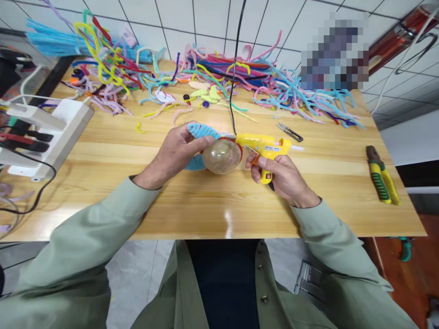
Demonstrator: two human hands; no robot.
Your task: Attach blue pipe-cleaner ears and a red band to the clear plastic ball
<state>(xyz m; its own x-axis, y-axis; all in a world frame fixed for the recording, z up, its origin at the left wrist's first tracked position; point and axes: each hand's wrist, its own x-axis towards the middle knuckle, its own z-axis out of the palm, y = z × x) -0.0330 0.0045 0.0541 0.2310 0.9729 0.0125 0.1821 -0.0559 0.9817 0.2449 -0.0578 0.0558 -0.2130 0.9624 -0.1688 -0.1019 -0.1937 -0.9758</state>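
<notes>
My left hand [178, 148] is closed on a craft piece made of a clear round ball [222, 156] with blue pipe-cleaner-wrapped parts [202, 131]. A red strip edges the ball's right side. In my right hand [279, 176] is a yellow hot glue gun [264, 144], with fingers around its grip and at the orange trigger. The gun's nozzle points left and meets the upper edge of the piece, near the blue wrapping. Whether glue is coming out I cannot tell. A white glue stick protrudes from the gun's rear.
Pipe cleaners in many colours [233, 75] lie heaped along the back. Small thread snips [290, 132] rest right of the gun, and green-and-yellow pliers [381, 176] near the right edge. A white power strip [65, 132] stands left. A black cord [234, 68] hangs behind the gun.
</notes>
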